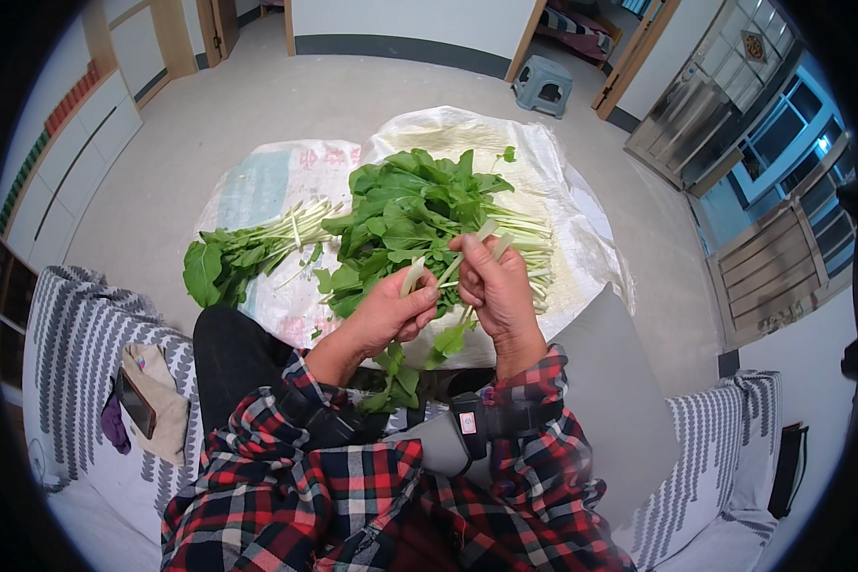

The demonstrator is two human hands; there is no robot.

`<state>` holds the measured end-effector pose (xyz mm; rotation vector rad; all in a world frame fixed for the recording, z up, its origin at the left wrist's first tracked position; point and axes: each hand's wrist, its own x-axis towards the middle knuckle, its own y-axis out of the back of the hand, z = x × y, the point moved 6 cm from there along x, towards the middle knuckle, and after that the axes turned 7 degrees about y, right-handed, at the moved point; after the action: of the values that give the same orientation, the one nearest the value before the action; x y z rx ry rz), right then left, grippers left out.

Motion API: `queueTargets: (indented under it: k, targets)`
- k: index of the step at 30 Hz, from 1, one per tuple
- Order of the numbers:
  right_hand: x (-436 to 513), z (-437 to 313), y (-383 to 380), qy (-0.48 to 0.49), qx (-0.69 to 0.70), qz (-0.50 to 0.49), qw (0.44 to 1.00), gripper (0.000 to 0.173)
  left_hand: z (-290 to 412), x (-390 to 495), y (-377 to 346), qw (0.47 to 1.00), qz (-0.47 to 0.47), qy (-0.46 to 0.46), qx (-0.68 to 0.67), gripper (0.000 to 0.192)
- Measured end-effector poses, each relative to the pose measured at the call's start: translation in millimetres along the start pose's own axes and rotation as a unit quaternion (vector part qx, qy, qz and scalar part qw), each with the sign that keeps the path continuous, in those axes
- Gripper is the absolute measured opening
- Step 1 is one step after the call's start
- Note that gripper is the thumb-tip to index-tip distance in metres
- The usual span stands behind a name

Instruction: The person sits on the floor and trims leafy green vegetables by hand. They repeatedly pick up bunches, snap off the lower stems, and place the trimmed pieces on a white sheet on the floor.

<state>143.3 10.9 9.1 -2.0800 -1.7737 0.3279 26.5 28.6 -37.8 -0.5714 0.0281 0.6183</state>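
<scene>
My left hand grips leafy green stems whose pale cut ends poke up past the thumb. Below it, green leaves from the held stems hang over my lap. Close by on the right, my right hand pinches more pale stems, with a small leaf dangling under it. Behind both hands lies a large heap of leafy greens, its white stalks pointing right. To the left rests a smaller bundle, bound around its stems. A white woven plastic sack is spread beneath the greens.
A grey cushion leans at my right on a patterned sofa cover. At my left lie a phone and a beige cloth. Farther off stand a plastic stool and a metal-and-glass door.
</scene>
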Motion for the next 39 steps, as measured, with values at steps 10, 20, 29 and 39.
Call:
queueTargets:
  k: [10,20,29,39]
  targets:
    - [0,-22,49,0.126,0.056,0.185,0.973,0.024,1,-2,17,0.997,-0.009,0.047,0.056,0.019]
    - [-5,-34,68,0.2,0.089,0.262,0.94,0.027,8,-5,42,0.992,-0.004,0.023,0.121,0.02]
    - [-11,-42,77,0.244,0.098,0.306,0.915,0.027,15,-16,68,0.989,0.043,0.028,0.138,0.021]
    - [-15,-54,90,0.279,0.009,0.353,0.893,0.03,29,-24,93,0.992,0.117,-0.006,0.037,0.022]
